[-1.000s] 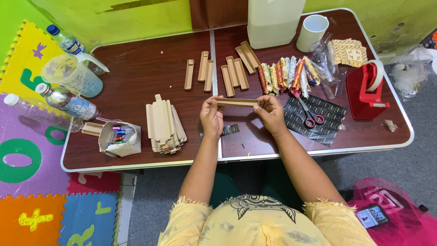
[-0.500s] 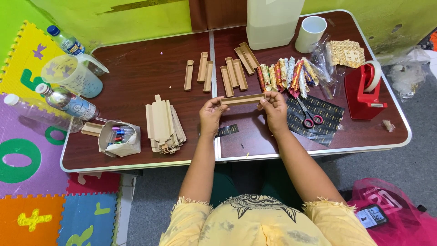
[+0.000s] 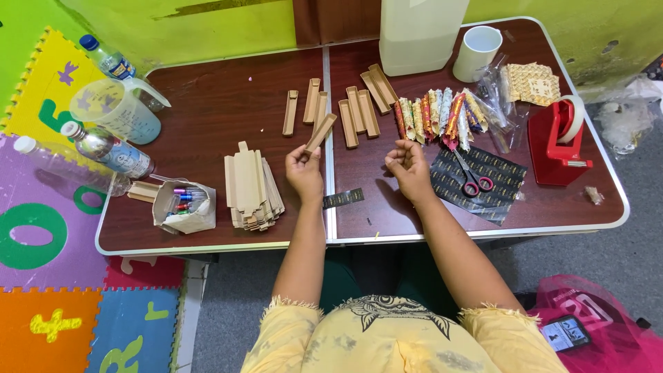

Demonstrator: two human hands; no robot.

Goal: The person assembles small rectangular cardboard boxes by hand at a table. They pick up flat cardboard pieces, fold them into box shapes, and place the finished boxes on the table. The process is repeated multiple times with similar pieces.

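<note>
My left hand [image 3: 304,170] grips the near end of a long folded brown cardboard tray [image 3: 321,132], which points up and to the right over the table's middle seam. Beyond it lie several more folded cardboard trays [image 3: 356,109] in a loose row. My right hand [image 3: 408,163] hovers over the brown table [image 3: 228,103] with its fingers curled and nothing in them. A stack of flat cardboard blanks [image 3: 251,190] lies to the left of my left hand.
Colourful wrapped sticks [image 3: 435,110] lie right of the trays, with red-handled scissors [image 3: 472,177] on a black patterned sheet. A red tape dispenser [image 3: 557,145], a white cup [image 3: 477,54], a white jug [image 3: 423,34], plastic bottles [image 3: 110,148], a measuring jug [image 3: 116,110] and a paper holder of markers [image 3: 182,206] stand around.
Both hands held the cardboard tray level between them. My right hand has let go, and my left hand alone has swung the tray up and away towards the row.
</note>
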